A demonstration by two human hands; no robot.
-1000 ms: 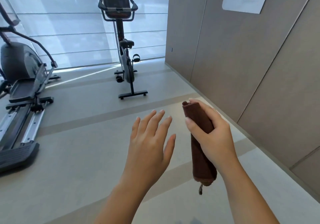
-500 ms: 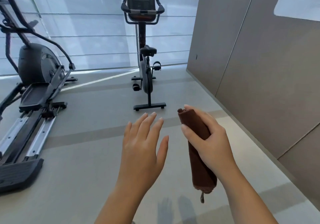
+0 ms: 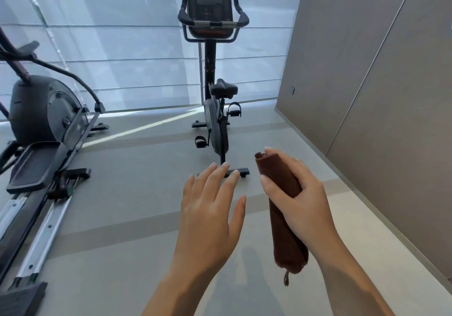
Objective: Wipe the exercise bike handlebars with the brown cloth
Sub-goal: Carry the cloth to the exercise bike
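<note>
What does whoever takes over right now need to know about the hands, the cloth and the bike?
Right hand: grips the brown cloth, which is rolled into a tube.
Left hand: open, fingers straight, holding nothing.
The exercise bike stands ahead on the floor, in front of the window blinds. Its handlebars sit at the top, by the console, out of reach of both hands.
Done: cloth in hand. No wiping shows yet, since the cloth is away from the bars.
Left: walk up, probably unroll the cloth, and wipe the handlebars.
</note>
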